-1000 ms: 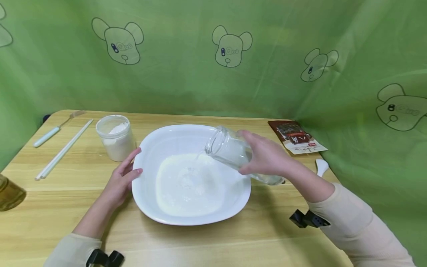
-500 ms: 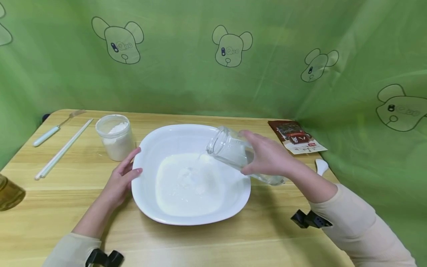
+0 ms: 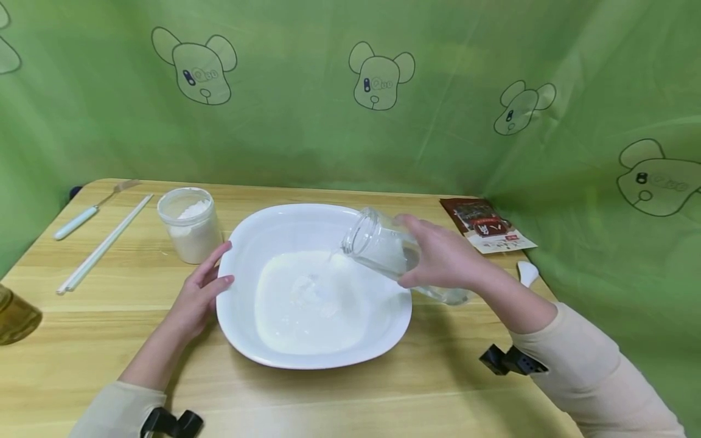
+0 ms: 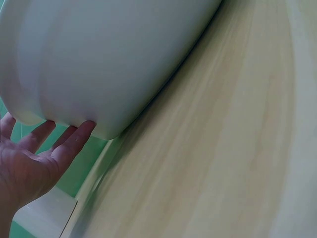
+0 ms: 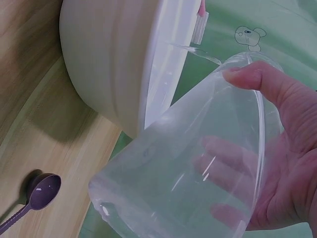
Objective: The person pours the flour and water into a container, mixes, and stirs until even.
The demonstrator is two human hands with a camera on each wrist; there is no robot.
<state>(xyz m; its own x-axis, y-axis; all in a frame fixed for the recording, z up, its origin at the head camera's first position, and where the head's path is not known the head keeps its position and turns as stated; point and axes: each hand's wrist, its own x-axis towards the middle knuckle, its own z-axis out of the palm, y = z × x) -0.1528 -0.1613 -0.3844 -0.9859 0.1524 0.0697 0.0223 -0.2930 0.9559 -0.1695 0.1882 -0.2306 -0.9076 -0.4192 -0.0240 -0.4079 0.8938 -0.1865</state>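
A white basin stands on the table, with a whitish layer spread over its bottom. My left hand holds the basin's left side, thumb over the rim; in the left wrist view its fingers press the outer wall. Over the right rim, my right hand grips a clear glass jar tilted mouth-left. From its mouth a thin stream of clear liquid runs into the basin. In the right wrist view, the fingers show through the glass.
Left of the basin stand an open jar of white powder, white chopsticks, a fork and an amber container. A brown-and-white packet and white spoon lie right. A dark spoon shows in the right wrist view.
My right hand and the tilted jar have shifted slightly to the right while liquid keeps running out. The left hand and basin have stayed in place.
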